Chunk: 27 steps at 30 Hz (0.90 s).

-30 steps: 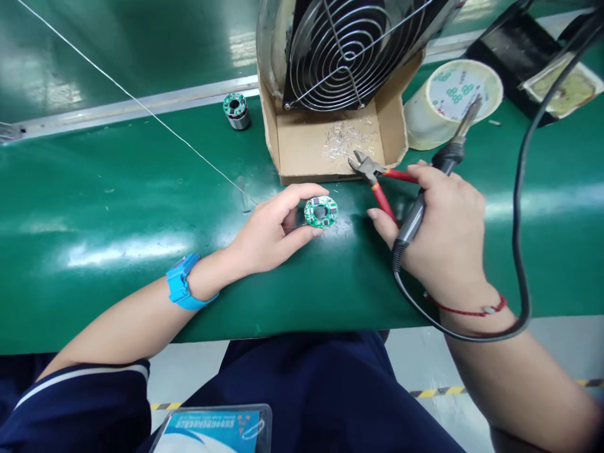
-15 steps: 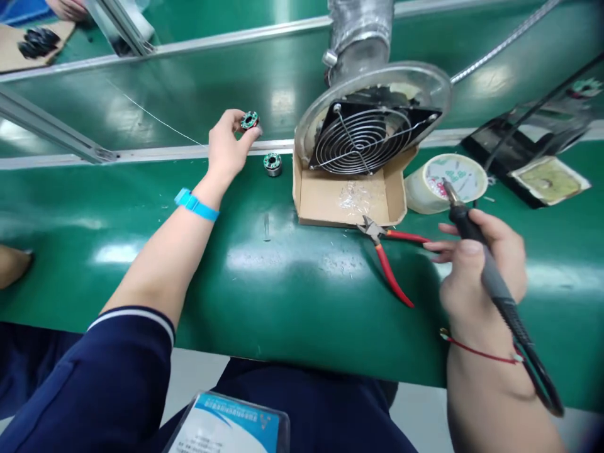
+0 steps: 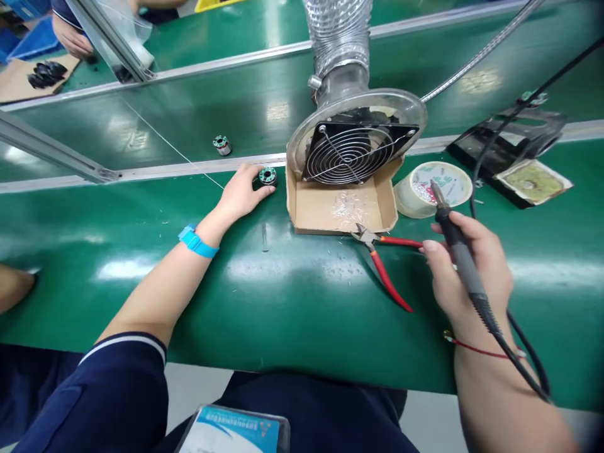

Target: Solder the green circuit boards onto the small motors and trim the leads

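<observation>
My left hand (image 3: 240,192) has its thumb and fingers closed around a small round motor part (image 3: 267,175) with a green ring-shaped circuit board on top, standing on the bench by the metal rail. A similar motor part (image 3: 221,145) stands beyond the rail, behind that hand. In my right hand (image 3: 472,270) is a soldering iron (image 3: 465,258), its tip over a roll of tape (image 3: 410,200) with small reddish and silvery bits inside. Red-handled cutters (image 3: 384,274) lie with jaws spread between my hands, one handle end close to my right fingers.
A fume-extractor fan (image 3: 352,154) on a silver duct stands over a cardboard box (image 3: 325,207) with clear scraps. Right of the tape is a black iron stand (image 3: 514,182) with a sponge (image 3: 533,182). A co-worker's hand (image 3: 73,41) shows at upper left.
My left hand has put the motor part it held down beyond the rail, then come nearer and closed on the other one. My right hand still holds the soldering iron over the tape roll.
</observation>
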### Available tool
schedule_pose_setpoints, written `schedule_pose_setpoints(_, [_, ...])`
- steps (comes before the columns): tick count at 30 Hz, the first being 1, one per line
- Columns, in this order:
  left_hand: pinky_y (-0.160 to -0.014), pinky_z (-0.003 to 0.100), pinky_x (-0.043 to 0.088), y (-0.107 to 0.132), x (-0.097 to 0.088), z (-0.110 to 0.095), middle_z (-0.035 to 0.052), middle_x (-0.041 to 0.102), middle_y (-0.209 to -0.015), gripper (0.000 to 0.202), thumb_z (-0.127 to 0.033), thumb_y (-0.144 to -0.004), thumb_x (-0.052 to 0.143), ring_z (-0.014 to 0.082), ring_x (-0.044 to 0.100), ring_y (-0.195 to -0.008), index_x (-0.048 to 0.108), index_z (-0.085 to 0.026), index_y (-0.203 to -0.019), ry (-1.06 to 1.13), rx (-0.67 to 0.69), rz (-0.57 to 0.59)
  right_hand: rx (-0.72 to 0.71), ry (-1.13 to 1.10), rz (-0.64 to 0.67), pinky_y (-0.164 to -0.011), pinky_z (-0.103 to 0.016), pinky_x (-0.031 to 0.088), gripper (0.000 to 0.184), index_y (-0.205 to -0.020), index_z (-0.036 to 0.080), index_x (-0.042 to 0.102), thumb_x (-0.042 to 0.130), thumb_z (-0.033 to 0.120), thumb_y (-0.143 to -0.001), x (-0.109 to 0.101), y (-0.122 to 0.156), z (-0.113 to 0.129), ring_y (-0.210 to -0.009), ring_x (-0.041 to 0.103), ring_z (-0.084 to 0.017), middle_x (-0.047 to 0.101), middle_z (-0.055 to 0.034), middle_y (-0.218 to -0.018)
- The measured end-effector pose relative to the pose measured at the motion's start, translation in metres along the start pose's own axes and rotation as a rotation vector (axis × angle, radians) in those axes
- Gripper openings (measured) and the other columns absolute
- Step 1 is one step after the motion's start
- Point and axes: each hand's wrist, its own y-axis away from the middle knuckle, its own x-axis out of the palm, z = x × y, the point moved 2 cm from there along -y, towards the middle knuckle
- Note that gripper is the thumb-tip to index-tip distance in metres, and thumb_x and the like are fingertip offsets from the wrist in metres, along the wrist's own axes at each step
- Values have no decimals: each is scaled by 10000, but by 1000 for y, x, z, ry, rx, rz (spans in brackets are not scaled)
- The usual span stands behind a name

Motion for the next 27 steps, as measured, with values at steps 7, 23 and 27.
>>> schedule_pose_setpoints(7, [-826, 324, 563, 56, -11, -29, 85, 699, -1105, 399, -308, -819, 717, 211, 673, -977, 587, -188, -1177, 561, 78, -54, -55, -122, -200, -847, -437, 589, 348, -1075, 226, 717, 747, 355, -754, -7, 17, 19, -871, 716, -219, 723, -76, -1031])
schedule_pose_setpoints(23, [-505, 202, 328, 146, 17, -114, -33, 496, -733, 482, -327, -937, 638, 78, 363, -572, 563, -201, -1397, 810, 161, 620, -160, -514, 566, -916, -269, 566, 491, -1346, 278, 500, 634, 160, -888, 4, 30, 118, -855, 673, -96, 662, 37, -903])
schedule_pose_setpoints(27, [-509, 194, 340, 149, 15, -113, -15, 544, -782, 480, -329, -952, 621, 80, 389, -586, 554, -220, -1415, 809, 192, 654, -88, -512, 662, -872, -276, 554, 481, -1349, 264, 489, 630, 187, -895, 7, 28, 116, -842, 663, -104, 669, 37, -892])
